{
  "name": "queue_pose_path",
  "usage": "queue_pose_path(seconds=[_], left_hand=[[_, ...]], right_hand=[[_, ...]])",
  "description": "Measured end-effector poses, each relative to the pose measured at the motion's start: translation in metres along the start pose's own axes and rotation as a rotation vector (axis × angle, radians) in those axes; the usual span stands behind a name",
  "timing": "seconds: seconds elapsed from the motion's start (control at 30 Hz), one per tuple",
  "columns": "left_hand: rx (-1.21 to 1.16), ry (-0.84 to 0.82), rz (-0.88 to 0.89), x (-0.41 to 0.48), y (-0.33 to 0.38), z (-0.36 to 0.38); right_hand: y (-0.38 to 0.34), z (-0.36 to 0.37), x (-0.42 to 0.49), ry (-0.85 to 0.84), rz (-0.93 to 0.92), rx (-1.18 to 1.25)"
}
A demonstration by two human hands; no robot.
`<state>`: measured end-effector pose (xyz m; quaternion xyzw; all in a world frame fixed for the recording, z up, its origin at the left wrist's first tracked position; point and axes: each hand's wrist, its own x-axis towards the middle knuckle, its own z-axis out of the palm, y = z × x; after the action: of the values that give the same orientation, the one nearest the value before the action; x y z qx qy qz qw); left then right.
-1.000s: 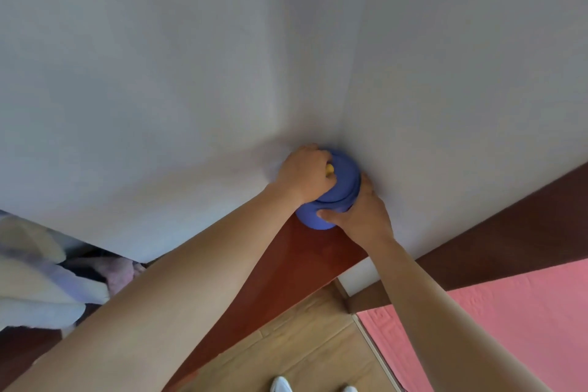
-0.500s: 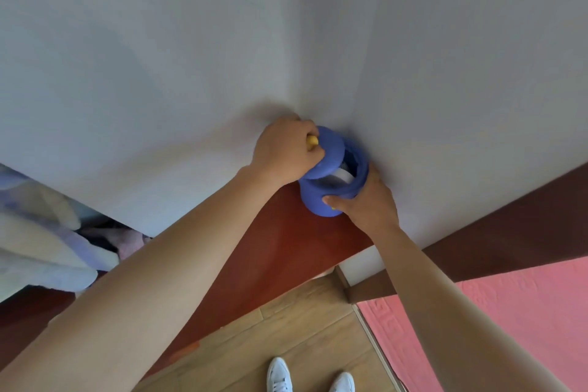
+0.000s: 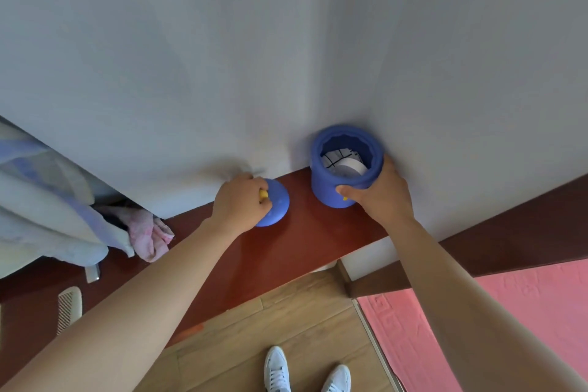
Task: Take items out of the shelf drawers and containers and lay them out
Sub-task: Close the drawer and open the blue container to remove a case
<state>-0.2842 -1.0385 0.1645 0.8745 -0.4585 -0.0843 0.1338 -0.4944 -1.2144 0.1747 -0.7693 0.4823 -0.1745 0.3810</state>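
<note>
A blue round container [image 3: 331,181] stands open on the reddish-brown shelf top [image 3: 296,251] in the wall corner. Inside it I see a white roll and a white piece with black lines [image 3: 342,162]. My right hand [image 3: 381,194] grips the container's right side. Its blue lid [image 3: 276,207] with a yellow knob rests on the shelf top to the left, and my left hand [image 3: 241,200] holds it by the knob.
Pale blue and pink cloths [image 3: 63,219] hang and pile at the left end of the shelf top. A white comb [image 3: 68,309] lies near the left front edge. Below are wooden floor, my white shoes [image 3: 305,372] and a pink mat [image 3: 477,312].
My left hand lifted the lid off the container and carried it left down onto the shelf top. The container's inside is now visible. My right hand kept hold of the container.
</note>
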Motion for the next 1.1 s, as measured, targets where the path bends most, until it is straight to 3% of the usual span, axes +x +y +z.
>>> queue_pose_path(seconds=[0.17, 0.47, 0.73, 0.97, 1.1], left_hand=[[-0.014, -0.1, -0.074, -0.011, -0.014, 0.031], [0.055, -0.053, -0.097, -0.013, -0.014, 0.04], [-0.18, 0.314, 0.213, 0.039, 0.071, -0.032], [0.103, -0.074, 0.497, 0.094, 0.147, -0.039], [0.32, -0.148, 0.559, 0.102, 0.156, -0.02]], right_hand=[[0.003, 0.001, 0.001, 0.005, -0.012, -0.003], [0.008, 0.003, 0.002, -0.001, 0.005, -0.008], [0.01, 0.001, 0.001, -0.026, 0.035, -0.015], [0.008, 0.0, 0.005, -0.042, 0.0, -0.018], [0.011, 0.002, 0.006, -0.054, 0.01, -0.019]])
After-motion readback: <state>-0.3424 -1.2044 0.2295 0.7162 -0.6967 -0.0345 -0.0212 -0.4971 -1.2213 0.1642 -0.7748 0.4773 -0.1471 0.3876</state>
